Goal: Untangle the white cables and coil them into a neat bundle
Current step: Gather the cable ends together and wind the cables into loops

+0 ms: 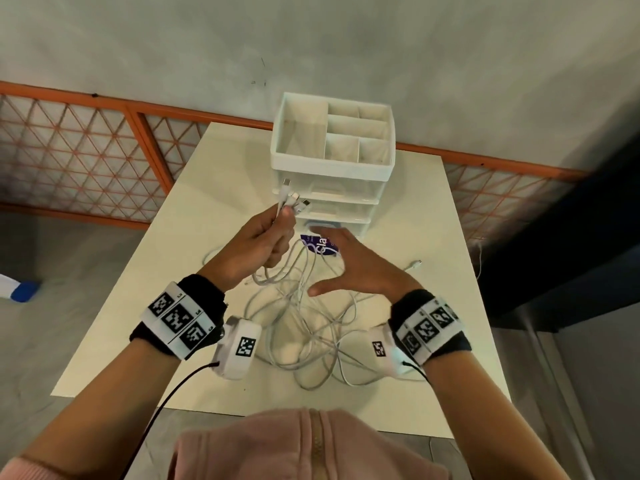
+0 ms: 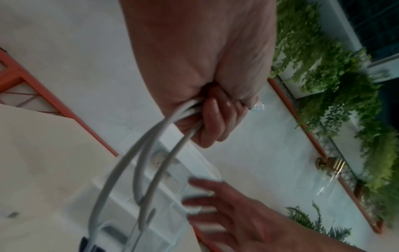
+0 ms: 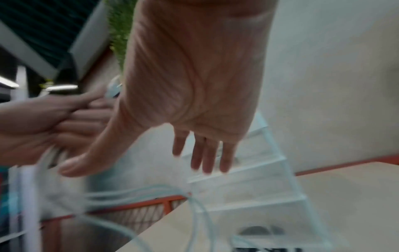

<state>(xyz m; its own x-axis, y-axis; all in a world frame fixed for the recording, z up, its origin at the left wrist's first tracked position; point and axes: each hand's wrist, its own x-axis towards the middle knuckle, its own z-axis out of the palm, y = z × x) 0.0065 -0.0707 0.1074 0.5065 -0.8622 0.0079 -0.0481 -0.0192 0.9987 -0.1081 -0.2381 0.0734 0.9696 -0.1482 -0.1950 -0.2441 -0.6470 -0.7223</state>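
Note:
A tangle of white cables (image 1: 311,327) lies on the cream table (image 1: 433,323) between my wrists. My left hand (image 1: 263,237) is raised above it and grips several cable ends, whose plugs (image 1: 294,195) stick up past the thumb. In the left wrist view the cables (image 2: 138,163) run down out of the curled left hand (image 2: 213,117). My right hand (image 1: 349,261) hovers flat over the tangle with straight spread fingers and holds nothing; the right wrist view shows this right hand (image 3: 202,150) blurred.
A white drawer organiser (image 1: 332,161) with an open divided top stands at the table's far middle. A purple label (image 1: 320,245) lies in front of it. One loose plug end (image 1: 414,265) lies to the right. An orange lattice railing (image 1: 86,150) runs behind the table.

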